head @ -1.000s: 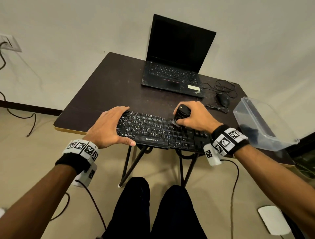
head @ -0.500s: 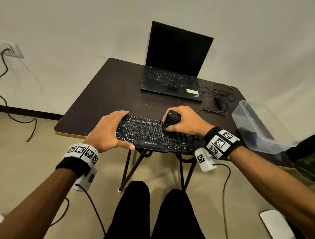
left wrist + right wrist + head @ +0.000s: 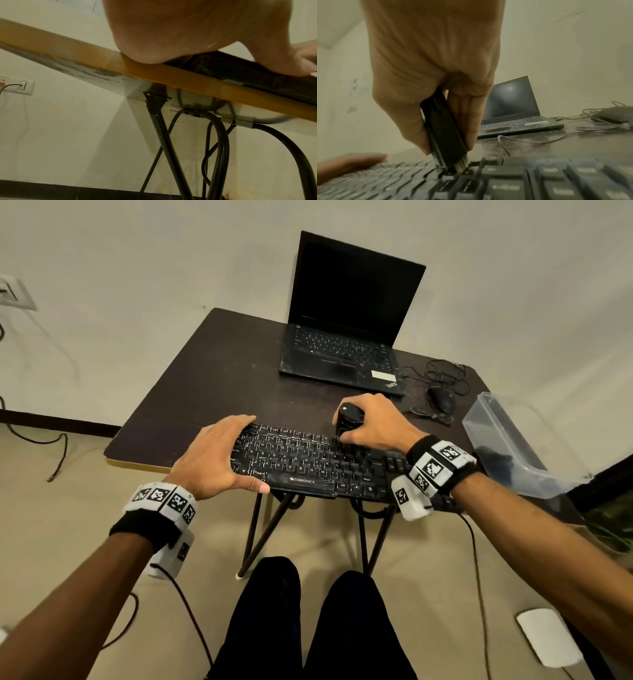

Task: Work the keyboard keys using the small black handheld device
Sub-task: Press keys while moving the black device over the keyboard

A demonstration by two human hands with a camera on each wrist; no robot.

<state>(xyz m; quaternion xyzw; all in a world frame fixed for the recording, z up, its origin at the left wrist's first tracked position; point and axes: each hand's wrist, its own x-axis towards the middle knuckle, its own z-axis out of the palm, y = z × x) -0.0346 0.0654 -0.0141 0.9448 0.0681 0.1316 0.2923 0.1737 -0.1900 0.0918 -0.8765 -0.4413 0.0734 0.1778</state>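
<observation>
1. Keyboard work is under way at the near edge of the desk, with the keyboard's near side overhanging that edge a little.
2. The small black handheld device is held upright in the right hand, whose grip is wrapped closed round its body; its lower end is set on the far key rows, right of centre.
3. The left hand is clamped over the keyboard's left end, fingers over the far side and thumb along the near edge, so the grip is wide but holding.
4. For a good stroke, the device is best kept near upright and drawn along the gaps between keys with light pressure (a hard push would probably splay the tip), while the left end is held down against sliding.
5. Only the right wrist view shows pale bristles at the device's tip, pushed down between two keys; from the head view that contact is hidden.
6. Only the left wrist view shows the desk's underside and its black legs.
</observation>
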